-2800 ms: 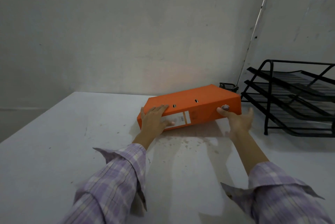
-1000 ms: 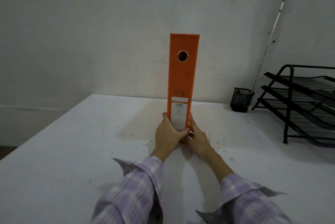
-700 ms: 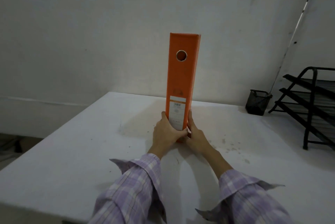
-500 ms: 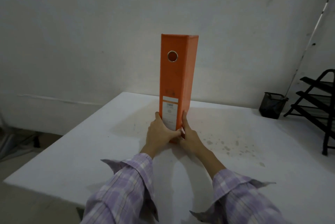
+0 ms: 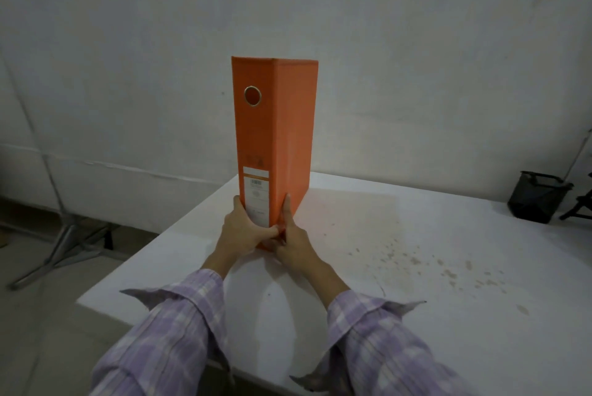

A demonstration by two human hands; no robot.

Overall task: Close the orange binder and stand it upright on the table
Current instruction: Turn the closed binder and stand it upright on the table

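I see the closed orange lever-arch binder (image 5: 272, 146) standing upright on the white counter (image 5: 416, 267) at frame centre, spine facing me. My left hand (image 5: 243, 229) and right hand (image 5: 293, 240) wrap its lower end from either side, fingers closed against it. A black mesh pen cup (image 5: 538, 197) sits far right.

One orange binder (image 5: 272, 142) stands on one white tabletop (image 5: 416, 267). Two hands are in view, the left hand (image 5: 245, 230) and the right hand (image 5: 293, 243), with two plaid sleeves. One black mesh cup (image 5: 538, 202) sits at the far right. One metal stand (image 5: 61, 235) is on the floor at left.
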